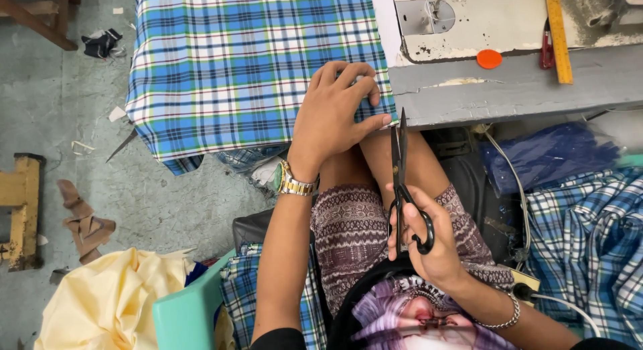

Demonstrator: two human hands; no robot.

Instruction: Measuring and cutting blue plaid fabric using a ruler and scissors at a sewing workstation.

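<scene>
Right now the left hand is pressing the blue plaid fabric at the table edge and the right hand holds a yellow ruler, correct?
Not quite. In the head view the right hand holds black-handled scissors, not the ruler. The yellow ruler lies untouched on the grey sewing table. The left hand does press the blue plaid fabric.

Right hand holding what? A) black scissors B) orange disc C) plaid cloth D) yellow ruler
A: the right hand has its fingers through the handles of the black scissors, blades pointing toward the plaid cloth that the left hand presses at the table edge.
</scene>
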